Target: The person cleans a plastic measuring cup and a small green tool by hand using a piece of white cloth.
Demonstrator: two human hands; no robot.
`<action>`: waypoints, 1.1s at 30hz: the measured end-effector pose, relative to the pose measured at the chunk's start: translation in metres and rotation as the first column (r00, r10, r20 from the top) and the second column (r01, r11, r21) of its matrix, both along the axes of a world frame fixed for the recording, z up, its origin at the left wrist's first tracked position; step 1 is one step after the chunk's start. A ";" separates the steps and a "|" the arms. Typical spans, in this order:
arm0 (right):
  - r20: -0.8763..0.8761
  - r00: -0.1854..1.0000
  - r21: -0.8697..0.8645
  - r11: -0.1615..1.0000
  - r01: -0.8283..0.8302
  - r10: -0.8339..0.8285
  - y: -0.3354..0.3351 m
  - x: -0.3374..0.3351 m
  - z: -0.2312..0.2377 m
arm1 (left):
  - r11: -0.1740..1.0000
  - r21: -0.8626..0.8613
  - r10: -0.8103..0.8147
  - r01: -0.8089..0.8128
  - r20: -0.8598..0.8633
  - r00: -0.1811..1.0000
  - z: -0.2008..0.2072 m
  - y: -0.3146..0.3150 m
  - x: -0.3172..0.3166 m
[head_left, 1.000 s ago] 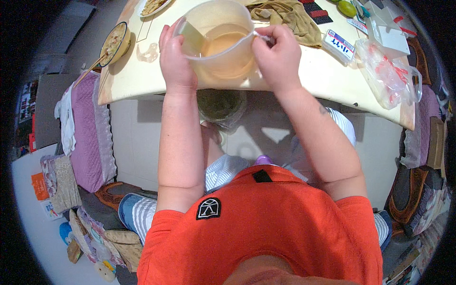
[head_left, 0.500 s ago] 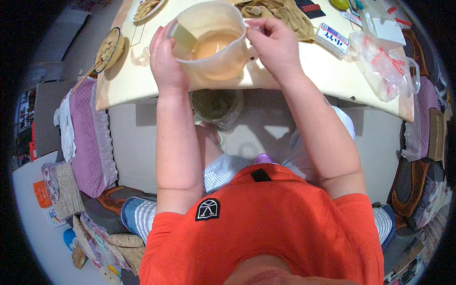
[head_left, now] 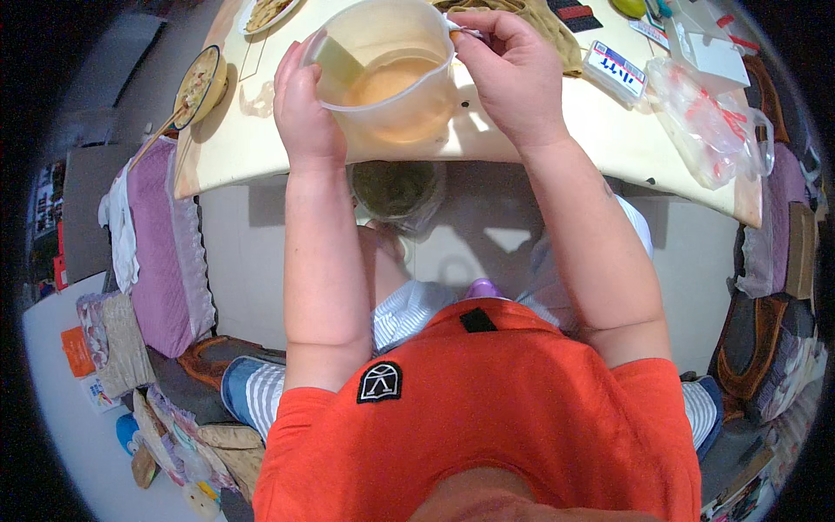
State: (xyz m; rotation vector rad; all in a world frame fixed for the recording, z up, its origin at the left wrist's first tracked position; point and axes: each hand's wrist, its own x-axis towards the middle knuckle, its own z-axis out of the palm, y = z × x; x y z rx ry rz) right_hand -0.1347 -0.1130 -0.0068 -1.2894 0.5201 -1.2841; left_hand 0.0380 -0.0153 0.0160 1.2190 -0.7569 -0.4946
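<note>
A translucent plastic jug (head_left: 383, 139) stands near the table's front edge, with a shallow amber tint at its base. My left hand (head_left: 310, 109) is wrapped round its left side, fingers at the rim and thumb against the wall. A pale green rectangular patch (head_left: 337, 70) shows at the left wall; whether it lies inside or outside, I cannot tell. At the jug's right rim my right hand (head_left: 517, 74) is closed in a pinch. A small white crumpled piece, like tissue or cloth (head_left: 452, 26), sticks out from its fingertips with a bit of orange beside it.
On the table (head_left: 252, 161) to the left are a bowl of food (head_left: 198, 87) with chopsticks and a plate of food (head_left: 265, 13). Behind my right hand lies a brown cloth (head_left: 557, 43). A tissue pack (head_left: 616, 71) and plastic bag (head_left: 700, 130) lie right. Below is a lined bin (head_left: 396, 191).
My right hand has shifted slightly right and up along the jug's rim, and the white piece in its fingers now shows. My left hand keeps its hold on the jug.
</note>
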 end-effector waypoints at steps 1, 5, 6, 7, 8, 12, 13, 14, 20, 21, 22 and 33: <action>-0.118 0.993 0.004 1.000 0.018 -0.017 0.001 -0.001 -0.001 | 1.000 -0.001 -0.016 0.016 0.009 1.000 -0.001 -0.001 0.003; -0.651 0.755 -0.052 0.997 0.058 -0.078 -0.010 -0.001 -0.033 | 1.000 -0.018 0.001 -0.002 -0.033 0.999 0.002 -0.003 0.000; -0.656 0.752 -0.049 0.998 0.050 -0.070 -0.011 0.001 -0.031 | 1.000 -0.014 0.012 -0.012 -0.009 1.000 -0.002 -0.002 0.004; -0.660 0.749 -0.046 0.998 0.041 -0.061 -0.010 0.003 -0.029 | 1.000 -0.011 0.023 -0.023 0.016 1.000 -0.006 -0.002 0.010; -0.549 0.835 -0.038 0.999 0.028 -0.044 -0.010 0.002 -0.026 | 0.999 -0.007 0.035 -0.035 0.041 0.999 -0.009 -0.001 0.014; -0.140 0.990 -0.032 0.999 -0.035 0.030 0.003 -0.008 0.006 | 1.000 -0.016 -0.013 0.013 -0.008 1.000 -0.005 -0.001 0.006; -0.173 0.985 -0.016 1.000 -0.023 0.020 0.002 -0.009 0.002 | 1.000 -0.015 0.009 -0.009 0.009 1.000 -0.009 -0.003 0.012; -0.224 0.974 0.003 0.999 -0.040 0.040 0.000 -0.009 -0.005 | 0.999 -0.015 0.032 -0.031 0.026 0.999 -0.012 -0.003 0.015; -0.492 0.860 0.130 0.988 -0.081 0.135 -0.020 -0.010 -0.027 | 0.998 -0.038 -0.046 0.044 -0.032 0.998 -0.004 -0.003 0.009; -0.496 0.863 0.069 0.995 -0.070 0.095 -0.014 -0.010 -0.021 | 0.999 -0.036 -0.009 0.007 -0.056 0.998 -0.004 -0.002 0.010; -0.502 0.864 0.005 0.999 -0.054 0.049 -0.005 -0.013 -0.008 | 0.999 -0.036 0.024 -0.027 -0.085 0.996 -0.005 -0.002 0.008; -0.676 0.737 -0.004 1.000 -0.003 0.000 -0.002 -0.006 -0.020 | 0.999 0.015 0.052 -0.051 -0.142 0.989 0.013 0.005 -0.004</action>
